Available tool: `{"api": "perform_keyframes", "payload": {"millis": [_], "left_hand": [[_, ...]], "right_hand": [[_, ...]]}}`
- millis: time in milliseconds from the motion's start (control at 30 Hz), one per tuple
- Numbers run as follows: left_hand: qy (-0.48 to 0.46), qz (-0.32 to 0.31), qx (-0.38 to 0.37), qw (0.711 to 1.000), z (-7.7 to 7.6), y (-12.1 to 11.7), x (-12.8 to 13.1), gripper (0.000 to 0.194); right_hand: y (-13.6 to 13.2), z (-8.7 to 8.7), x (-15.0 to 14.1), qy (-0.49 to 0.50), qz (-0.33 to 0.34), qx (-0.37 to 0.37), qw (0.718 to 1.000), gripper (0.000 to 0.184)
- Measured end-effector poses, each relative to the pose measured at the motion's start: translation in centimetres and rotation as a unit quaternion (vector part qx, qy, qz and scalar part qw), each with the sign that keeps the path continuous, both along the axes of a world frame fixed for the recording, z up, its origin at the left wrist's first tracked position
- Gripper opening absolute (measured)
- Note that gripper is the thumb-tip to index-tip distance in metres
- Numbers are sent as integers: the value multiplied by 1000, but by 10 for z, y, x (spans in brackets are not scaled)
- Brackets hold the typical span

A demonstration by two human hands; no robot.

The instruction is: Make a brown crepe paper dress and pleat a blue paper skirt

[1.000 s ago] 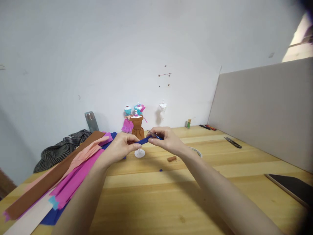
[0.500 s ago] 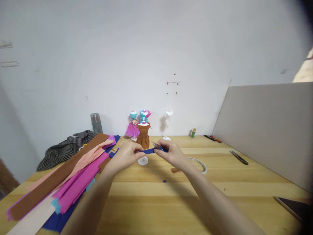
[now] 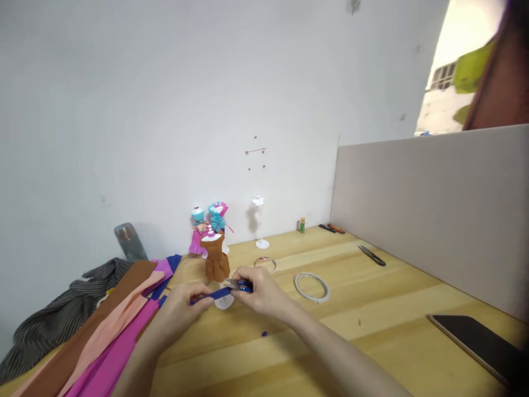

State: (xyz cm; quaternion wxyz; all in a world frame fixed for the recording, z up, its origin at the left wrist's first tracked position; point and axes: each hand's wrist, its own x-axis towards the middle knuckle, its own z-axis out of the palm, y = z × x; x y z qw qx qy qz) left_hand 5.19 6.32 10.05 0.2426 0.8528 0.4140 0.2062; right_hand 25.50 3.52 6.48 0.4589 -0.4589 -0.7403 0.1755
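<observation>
My left hand pinches one end of a narrow dark-blue strip that looks like crepe paper. The strip runs across to my right hand, which is closed around small scissors with blue handles, their metal blades pointing left. Whether the right fingers also grip the strip is hard to tell. Just behind the hands stands a miniature dress form in a brown strapless dress; its round white base shows beneath the strip. A tiny blue scrap lies on the table below.
Coloured strips and a striped cloth cover the left side beside a bottle. Dressed forms and a bare form stand behind. Rightward lie a tape ring, black snips, a phone and a partition.
The camera view has swung right, so everything shifts left in the picture and more of the right side shows. Both hands still hold the blue strip and scissors.
</observation>
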Motion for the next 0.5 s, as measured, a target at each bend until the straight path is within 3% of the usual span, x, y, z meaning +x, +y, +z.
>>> {"api": "perform_keyframes", "payload": {"millis": [133, 333, 500], "left_hand": [[-1, -17, -25, 1000, 0, 0, -1, 21], [38, -37, 4, 999, -1, 2, -9, 19], [50, 7, 65, 997, -2, 10, -17, 18]], "right_hand": [[-1, 7, 9, 36, 33, -26, 998, 2], [-3, 13, 16, 43, 68, -38, 996, 4], [-3, 17, 20, 22, 28, -14, 999, 5]]}}
